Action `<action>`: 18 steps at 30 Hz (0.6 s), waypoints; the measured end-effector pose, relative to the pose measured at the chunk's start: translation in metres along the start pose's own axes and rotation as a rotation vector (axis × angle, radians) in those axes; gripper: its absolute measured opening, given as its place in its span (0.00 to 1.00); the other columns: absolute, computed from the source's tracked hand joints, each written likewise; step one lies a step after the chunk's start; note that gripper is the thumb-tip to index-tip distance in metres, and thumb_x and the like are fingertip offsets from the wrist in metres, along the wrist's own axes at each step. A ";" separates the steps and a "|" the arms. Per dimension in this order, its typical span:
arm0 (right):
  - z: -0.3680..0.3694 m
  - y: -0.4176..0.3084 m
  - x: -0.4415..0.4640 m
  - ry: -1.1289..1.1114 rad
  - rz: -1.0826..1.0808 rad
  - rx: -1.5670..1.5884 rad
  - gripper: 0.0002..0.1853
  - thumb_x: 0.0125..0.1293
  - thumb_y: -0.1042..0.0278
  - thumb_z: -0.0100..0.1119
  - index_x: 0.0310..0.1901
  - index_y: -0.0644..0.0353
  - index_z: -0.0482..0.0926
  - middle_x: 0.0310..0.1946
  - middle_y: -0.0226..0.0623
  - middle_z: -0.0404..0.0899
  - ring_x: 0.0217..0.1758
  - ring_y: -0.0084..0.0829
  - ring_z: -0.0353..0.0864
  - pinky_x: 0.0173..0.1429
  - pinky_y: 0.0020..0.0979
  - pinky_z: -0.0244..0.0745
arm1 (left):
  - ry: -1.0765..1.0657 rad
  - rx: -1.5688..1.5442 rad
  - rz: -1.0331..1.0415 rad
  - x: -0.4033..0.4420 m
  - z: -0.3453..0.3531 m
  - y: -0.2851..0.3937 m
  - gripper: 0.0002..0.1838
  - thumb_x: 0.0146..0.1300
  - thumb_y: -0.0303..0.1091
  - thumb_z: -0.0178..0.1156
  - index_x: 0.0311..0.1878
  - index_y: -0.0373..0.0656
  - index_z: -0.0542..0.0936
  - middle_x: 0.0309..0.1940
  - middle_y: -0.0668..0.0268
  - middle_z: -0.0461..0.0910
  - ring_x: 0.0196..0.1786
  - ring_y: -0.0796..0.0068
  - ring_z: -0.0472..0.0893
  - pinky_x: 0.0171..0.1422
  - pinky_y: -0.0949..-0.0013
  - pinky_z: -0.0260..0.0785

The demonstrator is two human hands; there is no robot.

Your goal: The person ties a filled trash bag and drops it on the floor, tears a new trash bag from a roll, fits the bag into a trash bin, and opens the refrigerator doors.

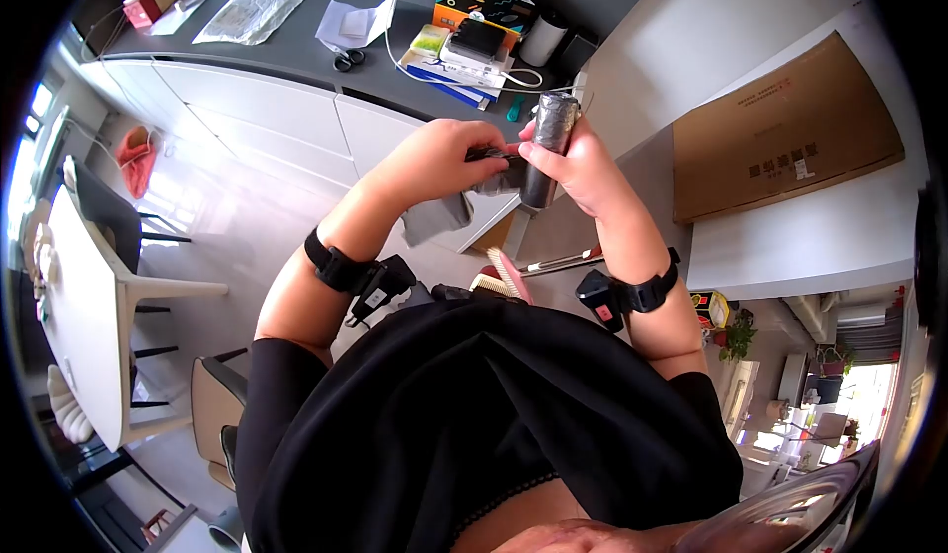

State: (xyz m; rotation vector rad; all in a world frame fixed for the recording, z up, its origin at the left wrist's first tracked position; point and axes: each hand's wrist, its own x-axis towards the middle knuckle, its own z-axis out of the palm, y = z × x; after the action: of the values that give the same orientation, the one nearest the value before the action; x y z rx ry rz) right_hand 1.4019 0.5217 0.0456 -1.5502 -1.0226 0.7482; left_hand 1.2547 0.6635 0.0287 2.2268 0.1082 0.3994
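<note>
A dark roll (546, 163) is tilting slightly in the right hand (579, 170), whose fingers are curling around it, while the left hand (446, 158), nearly closed, is pinching grey film (439, 219) just beside it, and scissors (348, 60) are lying beyond on the counter (304, 54).

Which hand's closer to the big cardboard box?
Right. The right hand, gripping the dark roll, is on the side toward the cardboard box, with a gap between. The left hand is farther off, beyond the roll from the box.
</note>
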 end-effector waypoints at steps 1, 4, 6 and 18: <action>0.000 -0.001 -0.001 0.001 -0.004 0.003 0.25 0.51 0.67 0.68 0.46 0.64 0.65 0.34 0.33 0.75 0.38 0.23 0.75 0.45 0.26 0.72 | -0.004 0.006 0.024 0.002 0.000 -0.003 0.10 0.55 0.35 0.59 0.38 0.41 0.77 0.26 0.60 0.78 0.30 0.62 0.77 0.37 0.67 0.68; 0.001 -0.004 -0.003 -0.023 -0.037 0.011 0.25 0.52 0.67 0.67 0.47 0.64 0.65 0.36 0.34 0.76 0.39 0.23 0.75 0.46 0.27 0.73 | 0.009 -0.032 0.042 0.003 0.000 -0.004 0.08 0.55 0.34 0.58 0.37 0.42 0.78 0.27 0.60 0.78 0.31 0.61 0.78 0.37 0.66 0.68; 0.000 -0.006 -0.005 -0.043 0.014 -0.043 0.26 0.52 0.65 0.67 0.48 0.65 0.65 0.37 0.35 0.76 0.39 0.23 0.75 0.46 0.27 0.72 | 0.035 -0.042 0.023 0.003 0.001 -0.003 0.08 0.56 0.34 0.57 0.36 0.41 0.78 0.27 0.60 0.78 0.31 0.60 0.78 0.36 0.66 0.68; 0.009 0.004 -0.005 0.071 -0.104 -0.331 0.26 0.54 0.61 0.64 0.50 0.65 0.66 0.34 0.37 0.75 0.36 0.29 0.75 0.43 0.30 0.71 | -0.005 0.152 0.164 -0.001 0.022 0.002 0.07 0.53 0.34 0.56 0.29 0.41 0.76 0.24 0.58 0.76 0.30 0.56 0.76 0.35 0.60 0.68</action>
State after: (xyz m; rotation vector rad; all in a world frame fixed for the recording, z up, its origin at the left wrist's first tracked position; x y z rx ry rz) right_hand 1.3931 0.5204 0.0392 -1.7750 -1.2089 0.4640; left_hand 1.2612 0.6458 0.0170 2.3948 -0.0498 0.4885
